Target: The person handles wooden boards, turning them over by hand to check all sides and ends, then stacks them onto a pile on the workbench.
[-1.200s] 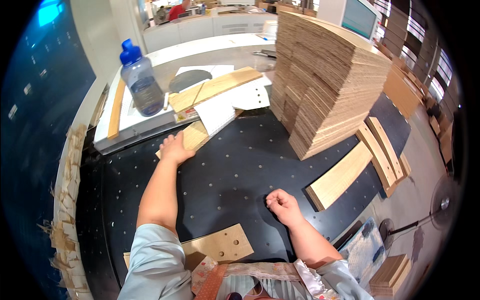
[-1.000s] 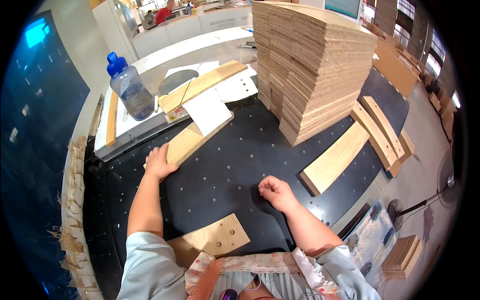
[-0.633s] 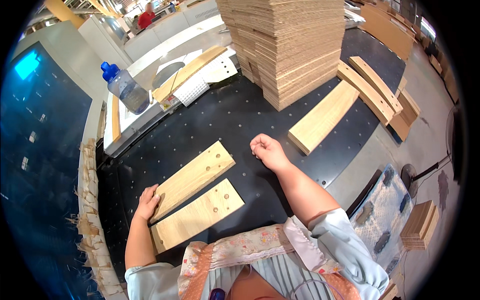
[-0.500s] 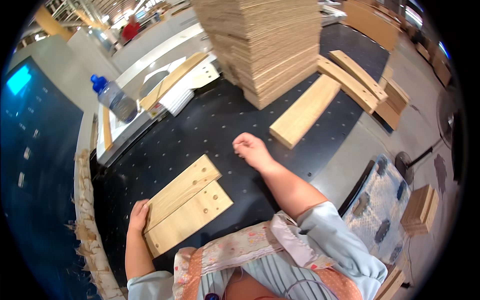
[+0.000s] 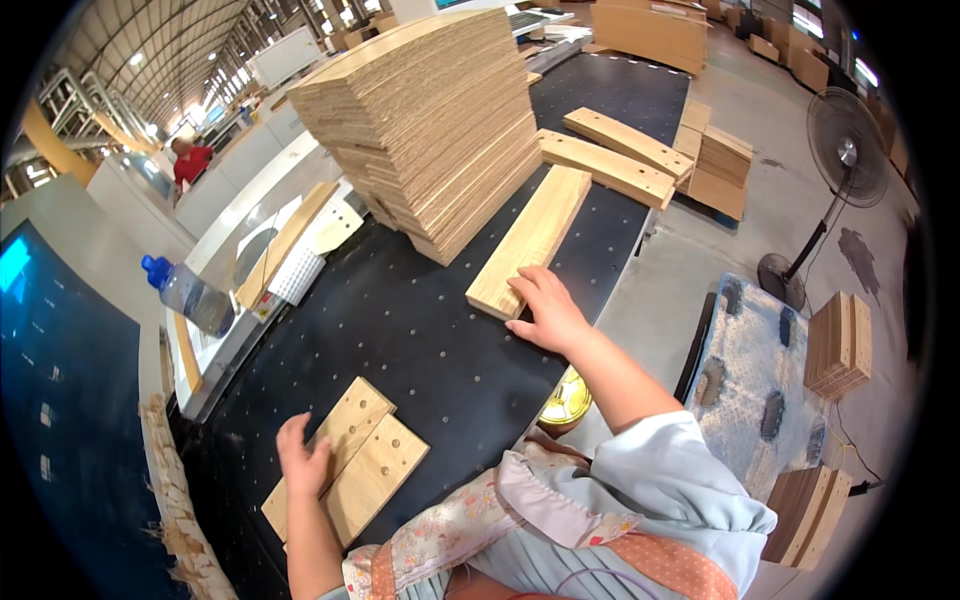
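Observation:
Two pale wooden boards with drilled holes, an outer board (image 5: 352,412) and an inner board (image 5: 375,480), lie side by side on the black table at the lower left. Over the outer board is my left hand (image 5: 303,458), its fingers spread and gripping nothing. My right hand (image 5: 550,315) reaches the near end of a thick plain wooden plank (image 5: 535,232). Its fingertips touch the plank's near right edge, and the thumb sits apart by the end corner. The plank rests flat on the table.
A tall stack of wooden boards (image 5: 440,130) stands behind the plank. Drilled planks (image 5: 610,168) lie at the right edge. A water bottle (image 5: 190,295) stands at left on a white ledge (image 5: 215,365). A pedestal fan (image 5: 845,150) and a stained mat (image 5: 745,385) are at right.
My right hand has moved to the plank's near end, its fingers unfolding. My left hand has lifted from the outer edge of the paired boards, fingers now spread. The view has shifted.

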Demonstrator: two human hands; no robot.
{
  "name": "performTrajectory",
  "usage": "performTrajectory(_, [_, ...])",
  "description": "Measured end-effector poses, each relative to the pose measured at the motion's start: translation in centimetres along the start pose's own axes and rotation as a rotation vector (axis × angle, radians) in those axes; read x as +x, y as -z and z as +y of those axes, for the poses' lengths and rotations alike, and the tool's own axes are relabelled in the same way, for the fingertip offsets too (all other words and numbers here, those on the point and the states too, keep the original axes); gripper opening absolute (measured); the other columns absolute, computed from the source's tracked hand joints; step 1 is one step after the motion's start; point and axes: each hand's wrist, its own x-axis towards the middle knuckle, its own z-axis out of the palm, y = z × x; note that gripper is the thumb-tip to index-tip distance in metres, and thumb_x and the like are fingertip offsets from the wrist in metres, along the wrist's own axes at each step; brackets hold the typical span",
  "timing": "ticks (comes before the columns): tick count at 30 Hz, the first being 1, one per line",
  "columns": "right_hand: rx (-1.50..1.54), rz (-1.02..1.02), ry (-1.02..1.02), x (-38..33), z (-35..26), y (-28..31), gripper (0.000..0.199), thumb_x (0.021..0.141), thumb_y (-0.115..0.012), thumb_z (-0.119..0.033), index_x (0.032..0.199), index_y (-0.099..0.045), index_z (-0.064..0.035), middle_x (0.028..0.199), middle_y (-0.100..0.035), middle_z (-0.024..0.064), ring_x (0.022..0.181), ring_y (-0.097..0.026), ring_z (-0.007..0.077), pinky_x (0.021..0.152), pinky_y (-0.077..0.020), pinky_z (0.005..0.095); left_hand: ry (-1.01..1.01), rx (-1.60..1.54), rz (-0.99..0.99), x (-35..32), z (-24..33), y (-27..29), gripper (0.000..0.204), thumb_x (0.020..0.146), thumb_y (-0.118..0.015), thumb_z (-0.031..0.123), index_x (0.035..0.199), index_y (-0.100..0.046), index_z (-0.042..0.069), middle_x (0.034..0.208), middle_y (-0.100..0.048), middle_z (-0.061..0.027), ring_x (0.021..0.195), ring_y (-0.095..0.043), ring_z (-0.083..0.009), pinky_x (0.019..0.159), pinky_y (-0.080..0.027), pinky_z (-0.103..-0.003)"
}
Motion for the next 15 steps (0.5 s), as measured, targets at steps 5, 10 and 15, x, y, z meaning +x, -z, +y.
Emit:
performTrajectory(5, [0.091,0.162,-0.173,-4.1,2.2,-1.4,0.046,0.072,-0.066,-0.014,0.114,-0.050,-0.0027,0.116,-0.050,0.0170,0.111,-0.046,0.0358,0.095,-0.0393,0.0409,-0.292,-0.030,-0.210,7.0,10.7,-6.3,0.068,0.065,-0.075,0.023,0.125,-0.048,0.006,0.130,-0.043,-0.0191,0.120,-0.039,-0.0373,0.100,-0.034,-0.045])
performTrajectory(10, [0.221,0.238,-0.060,-3.8,1.8,-0.9,0.028,0.073,-0.061,-0.011,0.100,-0.056,-0.0030,0.100,-0.057,0.0150,0.096,-0.053,0.0341,0.084,-0.0436,0.0406,-0.350,0.089,-0.338,13.4,19.9,-13.1,0.080,0.069,-0.074,0.032,0.135,-0.037,0.006,0.137,-0.036,-0.0222,0.126,-0.034,-0.0384,0.104,-0.029,-0.045])
performTrajectory(15, [0.233,0.195,-0.113,-4.4,1.6,-1.7,0.019,0.073,-0.059,-0.013,0.092,-0.058,-0.0067,0.084,-0.058,0.0110,0.081,-0.056,0.0312,0.073,-0.0457,0.0415,-0.301,0.292,-0.445,18.5,26.5,-19.9,0.094,0.064,-0.073,0.048,0.138,-0.031,0.008,0.136,-0.036,-0.0233,0.125,-0.037,-0.0386,0.101,-0.033,-0.047])
